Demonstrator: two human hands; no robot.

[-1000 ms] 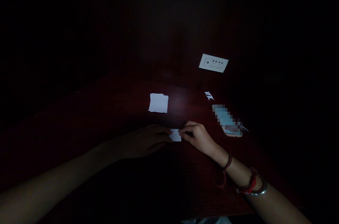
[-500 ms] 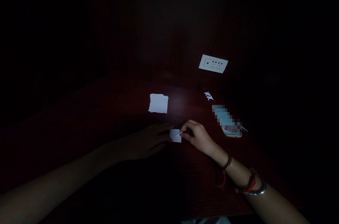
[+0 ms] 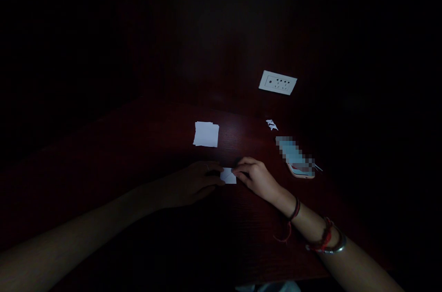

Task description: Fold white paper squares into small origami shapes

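Observation:
A small white square of paper [image 3: 228,180] with a diagonal crease lies on the dark red table between my hands. My left hand [image 3: 193,183] is in shadow, its thumb and forefinger closed on the left side of the paper and holding it against the tabletop. From the right, my right hand [image 3: 257,177] has its thumb and fingertips together at the paper's upper right corner, on the folded flap. Its fingertips cover that corner. Beyond my hands lies an uneven stack of white paper sheets [image 3: 206,134].
On the right lies a phone [image 3: 301,171] with its screen blurred out, a thin pale strip beside it. Torn white paper scraps [image 3: 271,125] sit farther back. A white socket panel [image 3: 278,83] is on the wall behind. The surroundings are very dark.
My right fingertips have moved slightly left over the paper. The raised flap now lies flatter, and its diagonal line is plainer. My left hand stays nearly in place.

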